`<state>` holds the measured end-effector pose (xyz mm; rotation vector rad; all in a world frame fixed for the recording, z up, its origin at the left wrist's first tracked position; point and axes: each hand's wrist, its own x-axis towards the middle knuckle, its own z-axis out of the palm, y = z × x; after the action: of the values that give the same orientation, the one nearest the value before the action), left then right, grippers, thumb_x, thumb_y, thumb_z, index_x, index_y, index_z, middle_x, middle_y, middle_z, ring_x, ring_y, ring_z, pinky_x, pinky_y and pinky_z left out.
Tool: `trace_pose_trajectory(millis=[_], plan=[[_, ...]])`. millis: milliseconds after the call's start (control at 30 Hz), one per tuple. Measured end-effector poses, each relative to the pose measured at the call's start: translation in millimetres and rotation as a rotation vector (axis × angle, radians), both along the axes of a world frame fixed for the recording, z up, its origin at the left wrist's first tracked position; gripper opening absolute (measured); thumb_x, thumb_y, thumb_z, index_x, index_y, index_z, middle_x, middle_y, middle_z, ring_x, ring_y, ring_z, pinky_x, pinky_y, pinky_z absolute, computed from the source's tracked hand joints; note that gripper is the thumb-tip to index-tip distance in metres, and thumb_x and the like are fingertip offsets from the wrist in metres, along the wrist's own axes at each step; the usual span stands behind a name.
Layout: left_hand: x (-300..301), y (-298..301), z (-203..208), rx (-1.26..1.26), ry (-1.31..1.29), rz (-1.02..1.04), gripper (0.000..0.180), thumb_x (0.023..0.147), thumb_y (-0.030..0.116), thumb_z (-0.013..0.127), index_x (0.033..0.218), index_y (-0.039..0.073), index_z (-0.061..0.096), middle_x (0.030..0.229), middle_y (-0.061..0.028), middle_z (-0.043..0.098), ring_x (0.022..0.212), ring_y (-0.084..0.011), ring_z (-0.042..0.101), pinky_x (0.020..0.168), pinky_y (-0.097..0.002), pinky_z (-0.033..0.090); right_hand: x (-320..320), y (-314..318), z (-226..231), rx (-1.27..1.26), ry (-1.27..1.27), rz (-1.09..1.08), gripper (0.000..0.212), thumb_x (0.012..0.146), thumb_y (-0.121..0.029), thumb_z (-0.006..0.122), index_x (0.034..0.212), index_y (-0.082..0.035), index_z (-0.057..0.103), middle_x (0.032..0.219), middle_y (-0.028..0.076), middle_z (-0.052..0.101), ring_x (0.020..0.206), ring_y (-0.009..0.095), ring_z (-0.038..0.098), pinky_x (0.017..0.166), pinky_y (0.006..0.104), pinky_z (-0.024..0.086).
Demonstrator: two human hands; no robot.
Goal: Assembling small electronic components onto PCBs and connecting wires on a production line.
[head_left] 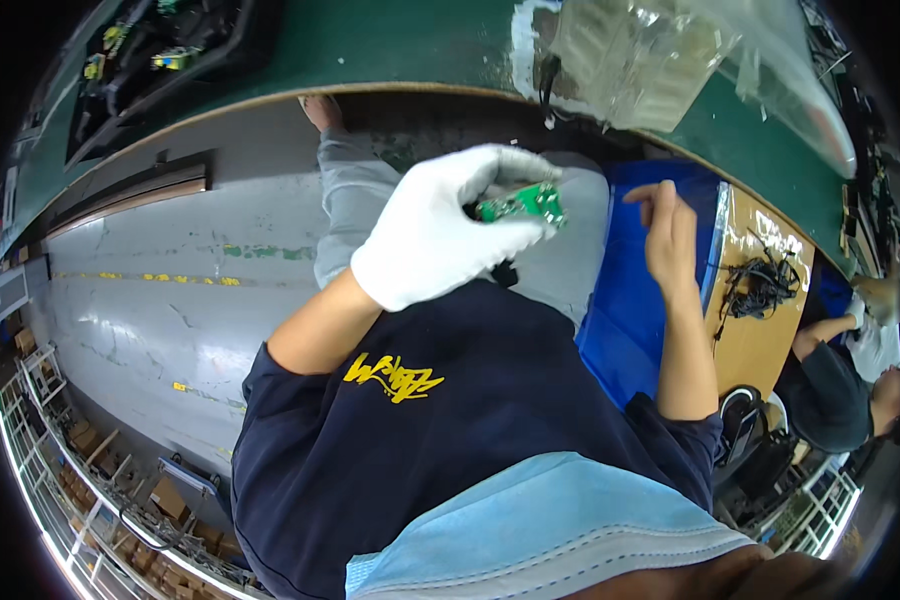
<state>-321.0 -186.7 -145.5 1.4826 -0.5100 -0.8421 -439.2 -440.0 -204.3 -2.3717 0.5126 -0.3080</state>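
A white glove covers my left hand (pixel 440 225), which is closed on a small green circuit board (pixel 535 204) in front of my lap. The board's shiny metal parts show between thumb and fingers; the rest of it is hidden in the palm. Over a blue plastic bin (pixel 625 290) hovers my right hand (pixel 667 235), bare, with its fingers loosely bent and apart. Nothing shows in it, and a gap separates it from the board.
Ahead runs a green workbench (pixel 410 45), bearing a black tray (pixel 170 70) at left and clear plastic trays (pixel 635 60) at right. Right of the bin, black cables (pixel 762 285) lie on a cardboard box (pixel 745 225). Another person (pixel 840 390) sits farther right.
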Motion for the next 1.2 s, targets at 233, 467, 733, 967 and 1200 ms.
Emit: trace_pose_trajectory(millis=[233,467,733,967,1200], plan=[[45.1,55.8,78.6,0.246,-0.203,-0.162,0.043,0.078,0.015,0.069,0.116,-0.003,0.06,0.101,-0.0094,0.066,0.09,-0.0138,0.061,0.081,-0.0284,0.049,-2.5,12.3,-22.8,0.146,0.179,0.359,0.029,0.093,-0.02,0.052,0.078,0.003,0.062,0.07,0.023,0.056,0.071,0.041,0.057,0.064,0.0442,0.045],[101.6,40.2,194.8,0.256,-0.644,0.153,0.042,0.084,0.023,0.065,0.117,-0.002,0.058,0.101,-0.01,0.066,0.09,-0.0136,0.062,0.075,-0.0259,0.048,-6.3,3.2,-11.7,0.195,0.169,0.427,0.022,0.088,-0.017,0.058,0.08,0.003,0.063,0.075,0.021,0.06,0.07,0.039,0.059,0.064,0.0432,0.047],[238.4,-81.6,221.8,0.152,-1.39,0.38,0.027,0.079,0.011,0.069,0.104,0.002,0.063,0.1,-0.0094,0.066,0.091,-0.0154,0.062,0.082,-0.0295,0.051,-5.9,-9.2,-9.4,0.185,0.176,0.417,0.018,0.086,-0.015,0.059,0.084,0.002,0.066,0.079,0.019,0.063,0.073,0.037,0.061,0.067,0.0416,0.049],[334.9,-156.8,93.6,0.702,-1.944,0.318,0.031,0.08,0.011,0.063,0.11,0.006,0.061,0.104,-0.0116,0.063,0.096,-0.0245,0.06,0.087,-0.0349,0.047,-7.3,-12.6,-16.1,0.144,0.155,0.428,0.019,0.086,-0.017,0.06,0.083,0.001,0.065,0.078,0.019,0.063,0.072,0.037,0.061,0.066,0.043,0.049],[315.8,-179.1,53.4,0.974,-1.562,0.0,0.04,0.081,0.013,0.059,0.121,0.011,0.056,0.119,-0.0119,0.057,0.109,-0.0292,0.055,0.094,-0.0397,0.043,-6.2,-10.6,-18.7,0.116,0.15,0.432,0.018,0.085,-0.017,0.06,0.083,0.001,0.065,0.078,0.018,0.063,0.071,0.037,0.061,0.065,0.0435,0.049]])
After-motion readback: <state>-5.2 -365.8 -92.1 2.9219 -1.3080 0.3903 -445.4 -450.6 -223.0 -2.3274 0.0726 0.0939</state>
